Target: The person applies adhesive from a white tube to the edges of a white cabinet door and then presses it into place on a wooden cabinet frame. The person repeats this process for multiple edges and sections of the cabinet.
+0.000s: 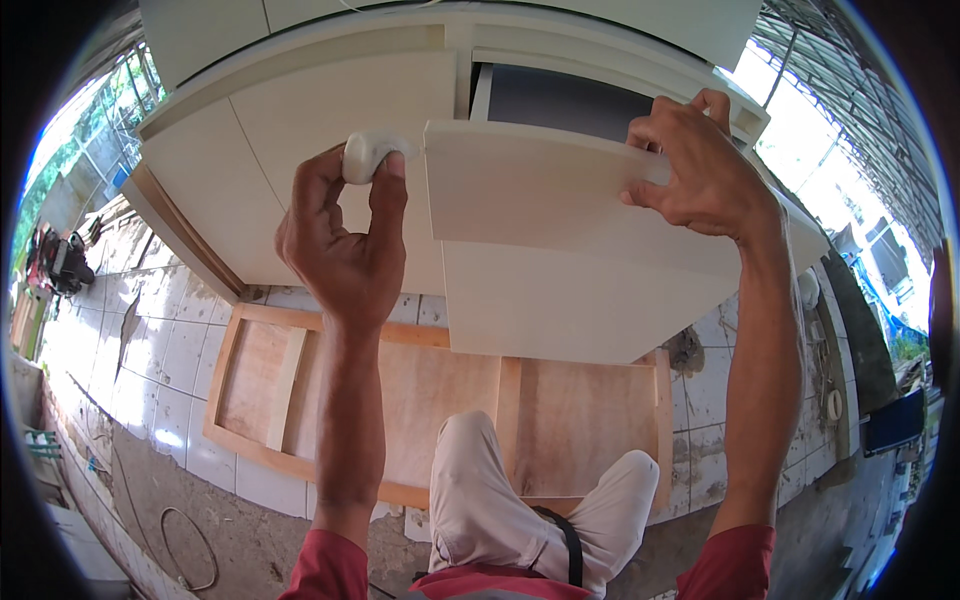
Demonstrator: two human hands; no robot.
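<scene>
My left hand (345, 235) is raised in front of the white cabinet (350, 90), its thumb and fingers closed round a small whitish rounded pad (362, 158). What the pad is made of I cannot make out. On the right, a drawer stands pulled out, its pale front (530, 180) facing me and its dark inside (560, 100) showing behind. My right hand (695, 165) grips the top edge of this drawer front near its right end, thumb on the face and fingers over the back. Below it is another pale front (550, 300).
A framed plywood panel (425, 385) lies on the tiled floor (200, 400) under the cabinet, by my knees. A cable (190, 580) curls at lower left. Dark tools or bags (70, 265) sit at far left. A small tape roll (834, 405) lies at right.
</scene>
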